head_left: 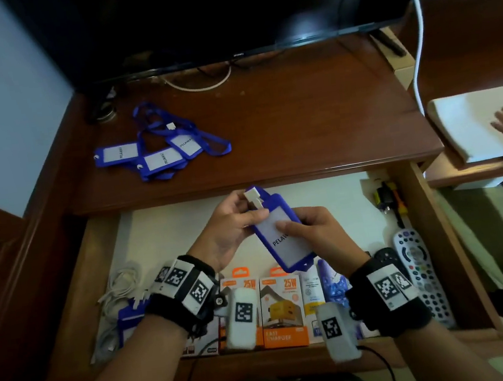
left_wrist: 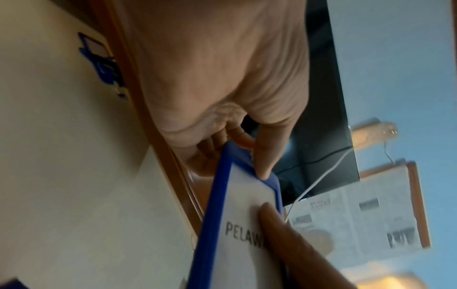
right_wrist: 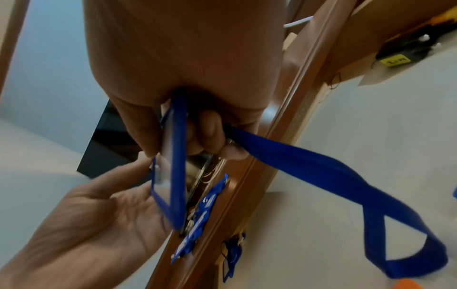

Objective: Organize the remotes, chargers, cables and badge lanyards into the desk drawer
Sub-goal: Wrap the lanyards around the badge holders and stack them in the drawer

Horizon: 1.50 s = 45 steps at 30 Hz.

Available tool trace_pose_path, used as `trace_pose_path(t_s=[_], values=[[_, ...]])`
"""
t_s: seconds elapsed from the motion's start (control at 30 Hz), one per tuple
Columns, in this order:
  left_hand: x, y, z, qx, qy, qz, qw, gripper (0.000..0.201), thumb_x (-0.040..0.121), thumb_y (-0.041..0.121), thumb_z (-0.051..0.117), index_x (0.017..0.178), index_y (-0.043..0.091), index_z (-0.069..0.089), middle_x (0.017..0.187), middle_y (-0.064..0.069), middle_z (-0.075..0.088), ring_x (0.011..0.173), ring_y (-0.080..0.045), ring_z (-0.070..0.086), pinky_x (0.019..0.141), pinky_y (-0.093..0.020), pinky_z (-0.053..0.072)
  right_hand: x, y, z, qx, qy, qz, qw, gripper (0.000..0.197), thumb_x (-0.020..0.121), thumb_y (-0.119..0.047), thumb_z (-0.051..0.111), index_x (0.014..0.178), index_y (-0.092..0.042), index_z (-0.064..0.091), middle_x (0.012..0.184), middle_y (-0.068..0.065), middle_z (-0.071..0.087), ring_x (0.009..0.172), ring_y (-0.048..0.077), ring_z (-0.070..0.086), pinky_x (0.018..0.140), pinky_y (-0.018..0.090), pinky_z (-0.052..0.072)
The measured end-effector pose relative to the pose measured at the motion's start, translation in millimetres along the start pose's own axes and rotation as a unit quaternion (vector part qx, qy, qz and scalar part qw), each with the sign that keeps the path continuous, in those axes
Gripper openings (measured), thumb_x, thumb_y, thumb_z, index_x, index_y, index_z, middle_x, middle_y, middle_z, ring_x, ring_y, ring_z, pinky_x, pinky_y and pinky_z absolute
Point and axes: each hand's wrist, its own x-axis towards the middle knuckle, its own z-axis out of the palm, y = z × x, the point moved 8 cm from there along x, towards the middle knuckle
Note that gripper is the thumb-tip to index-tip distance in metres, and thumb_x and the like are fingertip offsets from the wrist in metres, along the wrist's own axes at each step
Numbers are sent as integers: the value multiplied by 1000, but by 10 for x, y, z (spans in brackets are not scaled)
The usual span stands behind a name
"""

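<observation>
Head view: blue badge holder (head_left: pixel 281 234) reads "PELAW", perhaps cut off by thumb.

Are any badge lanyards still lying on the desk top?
Yes, a pile of blue badge lanyards lies on the desk top, behind the open drawer.

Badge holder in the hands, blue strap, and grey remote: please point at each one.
badge holder (head_left: pixel 277 240), head view, white card face.
blue strap (right_wrist: pixel 321 172), right wrist view, middle of band.
grey remote (head_left: pixel 420 271), head view, button area.
</observation>
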Motion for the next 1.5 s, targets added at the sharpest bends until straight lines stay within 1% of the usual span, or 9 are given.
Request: trace_pose_path(t_s=[0.2, 0.43, 0.5, 0.63, 0.83, 0.97, 1.1, 1.3, 1.5], values=[[45, 166, -22, 331, -113, -37, 936, 55, 75, 1, 77, 119, 19, 50, 95, -6, 59, 78, -17, 62, 71, -32, 55, 8, 39, 158, -120, -71, 14, 990, 16, 91, -28, 62, 86, -13, 66, 76, 4, 69, 61, 11, 66, 55, 21, 51], [-30, 67, 135, 673, -284, -64, 680, 22, 81, 38, 72, 89, 18, 67, 72, 2, 61, 62, -11, 52, 61, -30, 41, 50, 14, 303, -236, -127, -45, 962, 21, 86, -26, 70, 67, -22, 62, 65, -4, 63, 56, 3, 60, 54, 21, 46], [-54, 21, 100, 651, -305, -84, 690, 17, 84, 36, 70, 81, 19, 67, 66, 5, 61, 57, -8, 51, 60, -27, 40, 46, -27, 269, -205, -127, -58, 969, 22, 86, -25, 70, 68, -14, 63, 64, -2, 62, 58, 7, 60, 53, 22, 46], [-67, 123, -87, 472, -269, -106, 833, 12, 81, 24, 74, 88, 18, 66, 83, 2, 71, 79, -14, 64, 73, -26, 48, 2, 31, 41, 30, -88, -24, 995, 48, 79, -50, 63, 80, -2, 59, 60, -3, 58, 54, 11, 56, 49, 16, 40], [89, 213, -425, 172, -19, -39, 984, 38, 68, 23, 73, 100, 3, 65, 88, -19, 60, 74, -22, 55, 70, -28, 44, 91, 265, -83, 51, -11, 1, 999, 34, 77, -32, 68, 83, 2, 64, 52, -5, 38, 43, 7, 31, 51, 25, 33], [42, 46, -631, 58, 184, -34, 981, 10, 84, 16, 70, 93, 14, 66, 72, 1, 61, 51, -8, 49, 54, -20, 34, 143, 281, 124, -121, -14, 7, 993, 22, 86, -20, 71, 75, -4, 61, 56, -1, 44, 47, 8, 38, 53, 26, 37], [-34, -18, -649, 153, 227, 11, 962, 13, 85, 13, 69, 95, 5, 69, 79, -6, 67, 60, -12, 61, 50, -17, 43, 78, 33, 413, -237, -87, -28, 967, 17, 90, -17, 64, 82, -3, 67, 56, -2, 45, 52, 12, 40, 55, 27, 36], [-173, -128, -367, 451, -17, -23, 892, 9, 84, 17, 67, 78, 13, 62, 73, -4, 65, 70, -23, 64, 70, -35, 50, 147, -524, 385, -337, -105, -113, 929, 10, 86, -10, 67, 76, -12, 68, 62, -7, 55, 53, 2, 46, 55, 15, 37], [-448, -211, -327, 326, -192, -115, 919, 38, 81, 21, 70, 111, -2, 62, 110, -18, 69, 97, -29, 64, 89, -40, 48, 255, -419, 398, -309, -174, -60, 933, 13, 88, -11, 66, 75, -11, 66, 54, -8, 53, 45, 3, 44, 45, 22, 39]])
